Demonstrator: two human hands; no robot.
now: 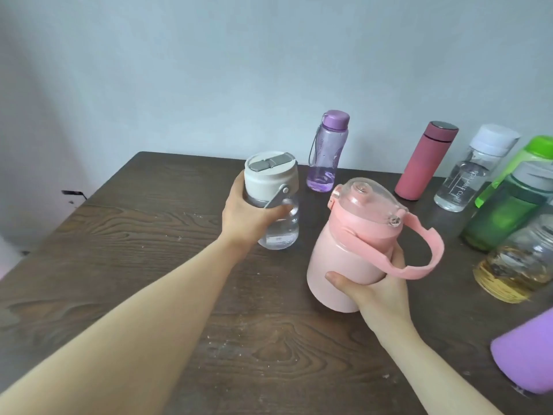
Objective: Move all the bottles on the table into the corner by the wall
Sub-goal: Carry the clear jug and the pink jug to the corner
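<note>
Left grip (248,214) wraps clear bottle with white lid (273,202), mid-desk. Right grip (371,289) clasps pink jug bottle (347,259), tilted. Other bottles stand along wall (209,70) on dark desk (134,235).

Lilac bottle (526,357) cropped at right edge

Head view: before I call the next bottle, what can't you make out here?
- Purple bottle: cut off by the frame's lower right edge.
- Green bottles: overlapping at the right edge, so their count is unclear.
- Clear bottle in the left hand: label too blurred to read.
- Pink jug: base contact hidden by the right hand.
</note>
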